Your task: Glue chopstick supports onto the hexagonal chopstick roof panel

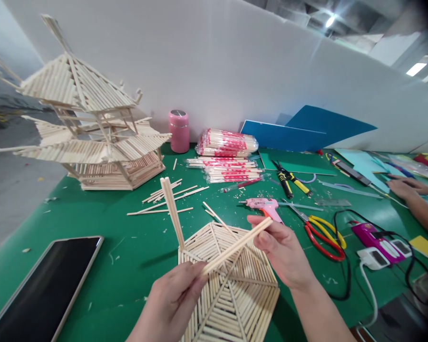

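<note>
Between my two hands, above the table, is a short bundle of wooden chopsticks (237,244) lying side by side. My left hand (174,297) pinches its lower left end, and my right hand (283,249) has thumb and fingers closed at its upper right end. Beneath them rests a flat polygonal panel (231,304) made of chopsticks laid in a web-like pattern. From the panel's far left corner a post of bundled sticks (172,213) stands up, slightly tilted. A pink glue gun (264,204) lies just beyond my right hand.
A chopstick pagoda model (92,128) stands at the back left; a phone (53,285) lies front left. Loose sticks (167,197), packaged chopsticks (228,156), a pink flask (179,133), pliers (288,180), red-and-yellow scissors (324,232) and a power strip (381,242) surround the panel. Another person's hand (404,190) is at right.
</note>
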Action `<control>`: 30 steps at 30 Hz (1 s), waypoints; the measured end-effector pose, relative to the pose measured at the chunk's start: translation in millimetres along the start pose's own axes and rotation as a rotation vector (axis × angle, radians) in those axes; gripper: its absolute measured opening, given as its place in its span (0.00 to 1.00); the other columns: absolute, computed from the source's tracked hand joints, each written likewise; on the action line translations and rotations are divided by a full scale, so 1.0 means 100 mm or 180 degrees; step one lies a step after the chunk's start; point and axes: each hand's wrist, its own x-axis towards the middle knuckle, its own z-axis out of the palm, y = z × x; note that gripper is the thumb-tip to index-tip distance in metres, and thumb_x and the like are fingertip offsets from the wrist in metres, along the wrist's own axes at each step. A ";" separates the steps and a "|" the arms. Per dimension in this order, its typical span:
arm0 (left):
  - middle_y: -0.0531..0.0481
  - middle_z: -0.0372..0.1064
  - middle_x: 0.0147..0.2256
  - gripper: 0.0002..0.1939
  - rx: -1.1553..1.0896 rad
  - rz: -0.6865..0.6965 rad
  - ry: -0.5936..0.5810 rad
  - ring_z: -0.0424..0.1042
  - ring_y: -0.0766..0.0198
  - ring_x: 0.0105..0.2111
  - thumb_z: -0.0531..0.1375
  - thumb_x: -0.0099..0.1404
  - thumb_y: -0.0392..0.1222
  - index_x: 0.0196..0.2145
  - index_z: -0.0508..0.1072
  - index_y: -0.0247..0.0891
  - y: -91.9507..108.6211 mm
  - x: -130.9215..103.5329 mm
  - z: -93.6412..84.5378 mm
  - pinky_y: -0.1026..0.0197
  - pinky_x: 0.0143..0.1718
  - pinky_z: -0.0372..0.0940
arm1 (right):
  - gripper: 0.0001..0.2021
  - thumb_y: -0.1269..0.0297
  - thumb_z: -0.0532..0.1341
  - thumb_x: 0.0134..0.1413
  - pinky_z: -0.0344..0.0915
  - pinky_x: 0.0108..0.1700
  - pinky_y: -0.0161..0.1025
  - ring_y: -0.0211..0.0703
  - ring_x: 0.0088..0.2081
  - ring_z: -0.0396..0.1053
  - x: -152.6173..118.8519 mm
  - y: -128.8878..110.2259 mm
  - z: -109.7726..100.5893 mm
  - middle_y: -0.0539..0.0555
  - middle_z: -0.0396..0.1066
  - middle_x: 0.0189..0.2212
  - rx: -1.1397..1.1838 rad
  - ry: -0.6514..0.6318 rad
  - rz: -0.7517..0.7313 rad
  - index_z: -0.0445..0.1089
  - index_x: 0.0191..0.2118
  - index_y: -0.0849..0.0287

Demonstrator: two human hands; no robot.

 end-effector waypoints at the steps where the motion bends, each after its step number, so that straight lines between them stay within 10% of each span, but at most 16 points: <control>1: 0.55 0.66 0.23 0.06 -0.0109 -0.0045 -0.0084 0.69 0.68 0.25 0.51 0.61 0.35 0.31 0.68 0.40 0.02 0.01 -0.01 0.72 0.27 0.63 | 0.09 0.62 0.63 0.44 0.58 0.31 0.32 0.33 0.28 0.58 0.01 0.00 0.00 0.48 0.62 0.28 -0.0043 -0.0026 -0.0082 0.73 0.35 0.51; 23: 0.51 0.69 0.25 0.09 -0.0203 -0.0310 -0.0396 0.68 0.65 0.27 0.50 0.62 0.36 0.32 0.69 0.38 0.01 -0.02 0.02 0.65 0.28 0.62 | 0.05 0.65 0.61 0.47 0.56 0.25 0.34 0.34 0.24 0.58 -0.03 0.06 -0.02 0.50 0.66 0.26 -0.0546 0.0088 -0.0734 0.74 0.31 0.54; 30: 0.46 0.72 0.34 0.16 0.0170 0.0050 0.0184 0.69 0.60 0.33 0.56 0.57 0.36 0.45 0.64 0.38 0.12 0.03 0.02 0.56 0.35 0.64 | 0.04 0.66 0.61 0.47 0.56 0.25 0.33 0.35 0.23 0.57 -0.11 -0.04 0.09 0.50 0.67 0.26 -0.0844 0.0117 -0.0638 0.73 0.31 0.53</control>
